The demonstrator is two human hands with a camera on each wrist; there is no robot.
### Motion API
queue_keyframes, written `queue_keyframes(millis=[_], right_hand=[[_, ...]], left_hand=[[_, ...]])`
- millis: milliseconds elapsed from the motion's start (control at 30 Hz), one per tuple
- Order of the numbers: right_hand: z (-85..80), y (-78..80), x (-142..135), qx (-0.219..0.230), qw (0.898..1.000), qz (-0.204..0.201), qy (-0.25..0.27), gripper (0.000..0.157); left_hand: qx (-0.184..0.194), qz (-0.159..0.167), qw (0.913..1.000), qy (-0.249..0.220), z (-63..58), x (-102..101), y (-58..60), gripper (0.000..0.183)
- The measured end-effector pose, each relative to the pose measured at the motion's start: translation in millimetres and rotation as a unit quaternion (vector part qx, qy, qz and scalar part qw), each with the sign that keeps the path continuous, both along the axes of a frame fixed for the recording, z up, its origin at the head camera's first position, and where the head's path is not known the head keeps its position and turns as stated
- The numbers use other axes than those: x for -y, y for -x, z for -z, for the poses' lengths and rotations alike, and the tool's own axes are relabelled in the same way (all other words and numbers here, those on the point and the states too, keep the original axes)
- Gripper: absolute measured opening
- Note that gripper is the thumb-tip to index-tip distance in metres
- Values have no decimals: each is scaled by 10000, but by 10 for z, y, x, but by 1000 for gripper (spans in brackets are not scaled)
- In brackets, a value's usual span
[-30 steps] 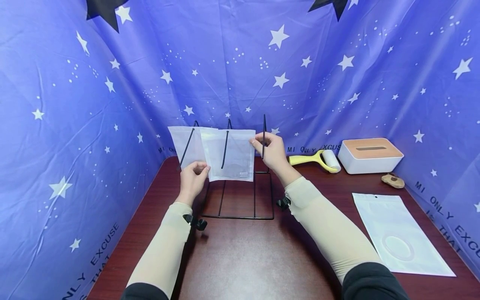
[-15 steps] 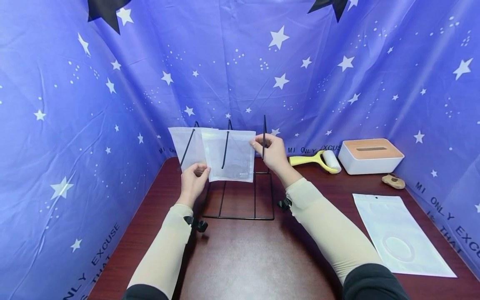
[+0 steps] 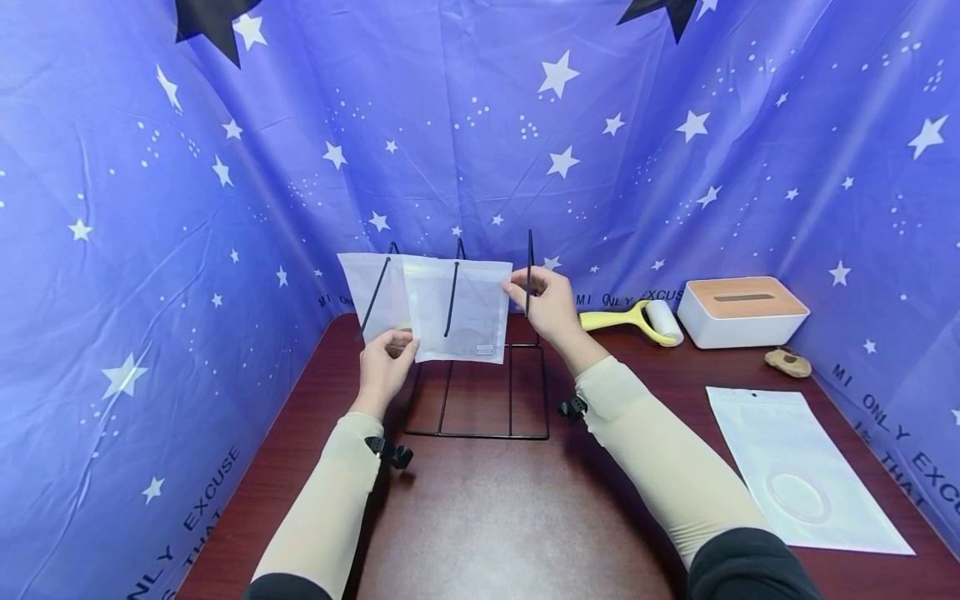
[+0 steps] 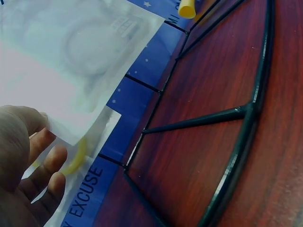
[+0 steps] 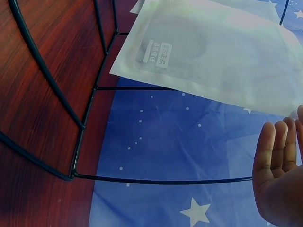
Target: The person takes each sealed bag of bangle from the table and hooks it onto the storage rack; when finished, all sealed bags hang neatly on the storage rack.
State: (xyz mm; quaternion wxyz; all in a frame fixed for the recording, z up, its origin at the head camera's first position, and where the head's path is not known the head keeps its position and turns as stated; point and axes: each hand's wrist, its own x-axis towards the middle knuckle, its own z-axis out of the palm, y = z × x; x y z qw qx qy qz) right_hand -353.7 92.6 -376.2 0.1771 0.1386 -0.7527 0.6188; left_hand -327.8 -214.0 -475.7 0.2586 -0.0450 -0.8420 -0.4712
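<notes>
A translucent white zip pouch (image 3: 483, 304) hangs by its top hole on the middle prong of a black wire rack (image 3: 472, 436), small print at its lower right corner. A faint round shape shows inside it in the left wrist view. My left hand (image 3: 382, 371) pinches its lower left corner between thumb and index finger, the other fingers loosely bent. At its upper right edge, my right hand (image 3: 547, 304) pinches the pouch, behind the rack's right prong. A second pouch (image 3: 393, 296) hangs on the left prong, partly overlapped; something yellow and curved (image 4: 75, 158) shows there.
To the right lie a yellow-handled lint roller (image 3: 630, 320) and a brown lump-shaped item (image 3: 787, 362), near a white tissue box (image 3: 738, 329) with a wooden lid. A larger white pouch (image 3: 780, 433) with a ring shape in it lies flat on the right of the table (image 3: 465, 517).
Both hands keep their pinch on the front pouch. Its lower right corner has shifted very slightly left, and a bit of yellow now shows above my left fingers.
</notes>
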Motion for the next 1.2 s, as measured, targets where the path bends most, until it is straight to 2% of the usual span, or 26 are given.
queue_keyframes(millis=[233,467,567,800,867,1067,1200], right_hand=[[28,-22,-97,-321,9993,-162,56,19],[93,-109,-280,-325,9992,-184,137,20],[92,-210,-360,-303,9993,-212,75,23],[-110,-649,-455,-494,9982,-324,138,21],[-126,-727,-495,-546,9977,-359,157,20],[-106,-872,-650,-541,9978,-379,60,19],[-21,-893,-767,-535,9980,-328,-68,18]], left_hand=[[-24,-57,9999,95,57,39,-53,10],[92,-96,9997,182,104,85,-91,10],[69,-97,9997,221,113,101,-119,9],[-20,19,9996,281,119,139,-225,7],[-9,36,9996,279,126,150,-268,8],[91,62,9994,321,174,188,-435,10],[170,261,9993,222,194,221,-541,14]])
